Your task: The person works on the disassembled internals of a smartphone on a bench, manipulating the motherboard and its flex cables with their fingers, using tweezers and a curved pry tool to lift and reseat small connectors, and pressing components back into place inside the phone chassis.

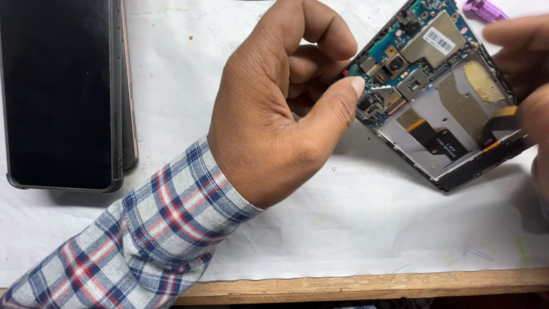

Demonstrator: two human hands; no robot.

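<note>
White paper-covered table (343, 229) underlies all; dark phone (60, 91) lies at nine o'clock; opened phone (440, 97) sits at two o'clock; left hand (280, 109) pinches its circuit-board edge, fingers curled together; right hand (523, 74) grips its three-o'clock side, finger state unclear.

An opened phone (446, 97), back cover off, lies tilted on white paper at about two o'clock in the view. Its blue-green circuit board, camera modules and metal shields point toward eleven o'clock, while black and orange flex cables cross its silver mid-frame toward five o'clock.
</note>
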